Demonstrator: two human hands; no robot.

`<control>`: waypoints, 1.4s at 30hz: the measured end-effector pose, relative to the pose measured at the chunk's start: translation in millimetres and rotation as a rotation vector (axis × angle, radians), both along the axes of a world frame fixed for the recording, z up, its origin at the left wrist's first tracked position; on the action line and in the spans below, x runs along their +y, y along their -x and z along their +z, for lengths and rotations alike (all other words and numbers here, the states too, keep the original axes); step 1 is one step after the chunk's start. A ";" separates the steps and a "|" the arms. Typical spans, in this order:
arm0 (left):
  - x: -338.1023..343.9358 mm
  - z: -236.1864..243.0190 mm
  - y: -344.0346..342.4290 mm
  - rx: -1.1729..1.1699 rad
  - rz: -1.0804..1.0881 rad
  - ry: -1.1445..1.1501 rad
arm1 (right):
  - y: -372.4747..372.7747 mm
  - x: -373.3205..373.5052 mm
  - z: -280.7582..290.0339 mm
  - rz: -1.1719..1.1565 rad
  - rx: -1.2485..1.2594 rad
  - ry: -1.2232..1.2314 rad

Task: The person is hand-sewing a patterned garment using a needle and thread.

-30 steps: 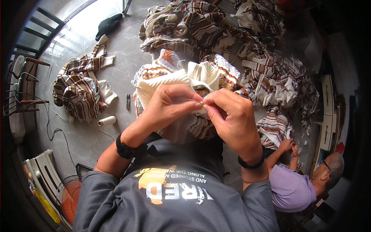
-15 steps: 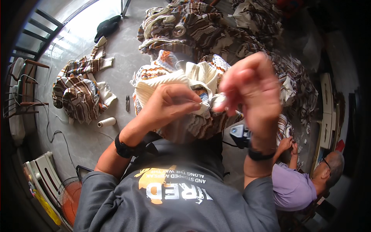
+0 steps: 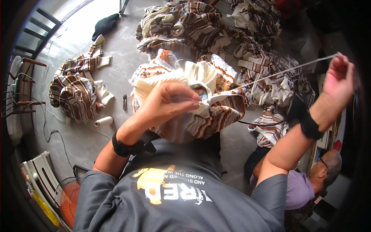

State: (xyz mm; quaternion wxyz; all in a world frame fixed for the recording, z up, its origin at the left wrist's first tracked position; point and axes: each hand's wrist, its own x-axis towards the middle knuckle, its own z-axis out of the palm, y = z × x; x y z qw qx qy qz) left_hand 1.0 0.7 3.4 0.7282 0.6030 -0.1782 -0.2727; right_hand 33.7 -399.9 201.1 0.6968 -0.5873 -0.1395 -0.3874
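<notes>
A patterned knit sweater [image 3: 222, 120] in cream, brown, orange and blue lies bunched over my lap. With thumb and fingertips pinched together, my left hand [image 3: 170, 101] grips the edge of its cream ribbed band [image 3: 203, 87]. Far out to the right, my right hand [image 3: 337, 83] is closed on a white strand of yarn [image 3: 293, 69]. That strand runs taut from the sweater, near the left fingertips, up to the right fingers. Dark bands circle both wrists.
Piles of similar knits [image 3: 193, 27] cover the floor ahead and to the right. At left lie another knit [image 3: 75, 91], small thread snips [image 3: 125, 102] and a white yarn cone [image 3: 103, 121]. A fan [image 3: 69, 197] stands lower left. A person in a purple shirt [image 3: 297, 191] sits at right.
My right hand has swung from beside the sweater far out to the right, drawing the white yarn out straight. My left hand keeps its pinch in nearly the same place.
</notes>
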 end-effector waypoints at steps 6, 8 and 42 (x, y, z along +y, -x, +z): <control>3.2 1.4 -0.6 0.174 0.027 -0.034 | 2.7 100.9 -91.5 -0.222 0.316 0.302; 1.1 0.4 -4.0 0.171 0.041 -0.029 | 24.6 137.4 -120.1 -0.040 0.370 0.527; 2.7 2.3 -6.3 0.116 0.028 -0.056 | 81.5 204.1 -158.4 0.177 0.659 0.723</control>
